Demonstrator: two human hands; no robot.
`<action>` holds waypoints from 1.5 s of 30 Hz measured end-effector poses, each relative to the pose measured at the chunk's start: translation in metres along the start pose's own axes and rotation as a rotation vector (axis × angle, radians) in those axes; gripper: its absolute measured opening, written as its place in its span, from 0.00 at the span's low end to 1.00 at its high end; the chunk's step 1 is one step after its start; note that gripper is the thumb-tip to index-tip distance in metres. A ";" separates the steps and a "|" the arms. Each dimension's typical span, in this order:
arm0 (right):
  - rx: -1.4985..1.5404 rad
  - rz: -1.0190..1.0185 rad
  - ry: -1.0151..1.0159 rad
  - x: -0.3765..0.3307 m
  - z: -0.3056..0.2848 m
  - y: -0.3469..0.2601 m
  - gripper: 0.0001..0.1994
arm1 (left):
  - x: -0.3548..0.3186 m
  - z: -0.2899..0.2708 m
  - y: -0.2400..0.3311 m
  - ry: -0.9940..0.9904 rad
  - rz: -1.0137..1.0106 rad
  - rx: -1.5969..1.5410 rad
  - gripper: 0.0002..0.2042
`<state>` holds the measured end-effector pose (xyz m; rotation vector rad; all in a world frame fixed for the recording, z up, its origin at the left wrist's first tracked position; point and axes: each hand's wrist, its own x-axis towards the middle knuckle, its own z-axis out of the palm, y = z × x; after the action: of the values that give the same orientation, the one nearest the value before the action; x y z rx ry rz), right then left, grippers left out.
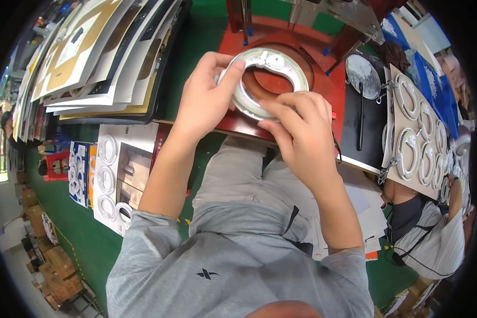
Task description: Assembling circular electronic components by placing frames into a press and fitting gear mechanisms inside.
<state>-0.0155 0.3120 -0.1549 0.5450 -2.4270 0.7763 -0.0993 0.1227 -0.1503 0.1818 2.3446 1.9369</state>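
Observation:
Between my hands is a white ring-shaped housing (302,77) with a wide round opening and small fittings along its far inner side. It is held tilted above a red work plate (326,106). My left hand (209,90) is closed on the ring's left side, thumb on top and fingers partly hidden beneath. On the near right rim, my right hand (304,122) pinches the edge between thumb and bent fingers. Under the ring, a brown-red circular fixture (275,87) shows through the opening and beyond the far edge.
Posts of a machine (349,21) rise behind the red plate. At left stands a tall stack of sheets and trays (100,63). To the right are a round dish (363,77) and a board of white rings (421,124). A co-worker (429,228) sits at lower right.

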 end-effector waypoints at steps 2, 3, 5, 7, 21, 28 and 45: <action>-0.023 0.000 0.017 0.004 0.004 0.004 0.15 | 0.008 0.001 -0.009 0.034 0.072 0.099 0.19; -0.009 0.008 0.032 0.005 0.006 0.007 0.15 | 0.010 0.003 -0.011 0.093 0.217 0.266 0.19; 0.004 0.018 0.050 0.006 0.008 0.009 0.15 | 0.009 0.007 -0.005 0.153 0.279 0.412 0.19; 0.000 0.033 0.054 0.006 0.010 0.009 0.15 | 0.015 0.005 -0.005 0.146 0.285 0.444 0.18; 0.061 0.071 0.022 0.019 0.006 0.014 0.08 | 0.022 0.013 0.000 0.291 0.416 0.657 0.12; -0.049 0.003 0.082 0.025 0.011 0.015 0.07 | 0.032 0.014 0.002 0.298 0.433 0.734 0.13; -0.111 -0.170 0.303 0.021 0.029 0.030 0.12 | 0.029 0.010 0.007 0.068 0.065 -0.015 0.17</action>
<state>-0.0575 0.3126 -0.1750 0.5395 -2.1010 0.6005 -0.1264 0.1381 -0.1453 0.1963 2.3941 2.0207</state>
